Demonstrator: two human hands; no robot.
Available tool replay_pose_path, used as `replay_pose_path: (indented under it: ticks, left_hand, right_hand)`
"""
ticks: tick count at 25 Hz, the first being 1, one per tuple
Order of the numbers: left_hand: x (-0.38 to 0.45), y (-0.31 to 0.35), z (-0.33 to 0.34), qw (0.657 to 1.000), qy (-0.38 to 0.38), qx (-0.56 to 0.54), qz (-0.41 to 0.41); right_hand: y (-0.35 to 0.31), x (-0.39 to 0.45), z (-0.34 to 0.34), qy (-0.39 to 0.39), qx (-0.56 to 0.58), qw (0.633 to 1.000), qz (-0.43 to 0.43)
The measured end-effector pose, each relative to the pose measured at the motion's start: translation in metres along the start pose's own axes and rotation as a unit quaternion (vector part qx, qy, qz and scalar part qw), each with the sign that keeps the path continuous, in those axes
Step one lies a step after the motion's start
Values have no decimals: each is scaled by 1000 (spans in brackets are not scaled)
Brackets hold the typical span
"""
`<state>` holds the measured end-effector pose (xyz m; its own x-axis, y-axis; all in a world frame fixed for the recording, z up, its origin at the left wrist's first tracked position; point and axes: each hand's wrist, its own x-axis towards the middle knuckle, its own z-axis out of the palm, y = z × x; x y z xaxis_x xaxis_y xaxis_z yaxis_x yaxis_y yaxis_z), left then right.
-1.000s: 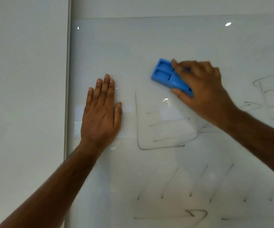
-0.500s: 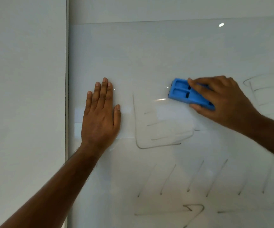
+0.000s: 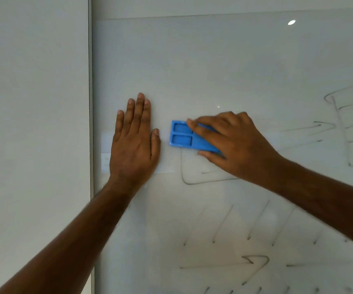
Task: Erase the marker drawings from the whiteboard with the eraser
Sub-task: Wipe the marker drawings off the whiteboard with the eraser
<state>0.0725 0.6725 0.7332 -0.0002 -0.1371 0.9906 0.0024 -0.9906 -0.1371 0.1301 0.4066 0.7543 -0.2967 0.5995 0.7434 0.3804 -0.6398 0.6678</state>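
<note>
- The whiteboard (image 3: 224, 66) is seen wiped clean across its upper half, while grey marker lines (image 3: 254, 221) are still spread over the lower part and the right edge; much is judged left to do.
- The boxy sketch (image 3: 194, 181) under the eraser has been thinned since a second ago: its upper side and inner strokes are gone, and only the lower left corner and bottom line are left.
- The left hand (image 3: 134, 143) is kept flat on the board near its left edge, fingers straight and together, nothing held.
- The right hand (image 3: 230, 143) is curled over the eraser, fingers above and thumb below.
- The eraser (image 3: 189, 137), blue with two recessed panels, has been swept back left and down, and is now pressed on the board just beside the left thumb.
</note>
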Motion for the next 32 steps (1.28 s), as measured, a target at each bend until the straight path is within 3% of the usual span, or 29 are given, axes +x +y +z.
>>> replay_pose_path:
  ticks: [5,9,13,19,23,28,32]
  left_hand:
    - [-2,0,-1,1000,-12,2,-2]
    - [-2,0,-1,1000,-7,0,-4]
    - [-2,-1,0,1000,-10,0,-2]
    - [-3,-3,-2,1000,-6,-14,5]
    - [-4,-2,-3,1000,-5,-6,2]
    - [-4,-1,-2,1000,-9,0,0]
    - [-4,-1,-2,1000,-10,-1,-1]
  right_hand:
    - [28,-49,-15,-23,-11,998,-52]
    - [66,-19,-21,2,-28,999,34]
    - [49,29,-8,20,8,995,97]
    - [-21,-12,6,14,-1,999,-34]
    - [-2,-62,-9,-18,-4,996,-85]
    - [55,-46,-18,-1,-25,1000,2]
    - [41,0,-7,21,9,996,90]
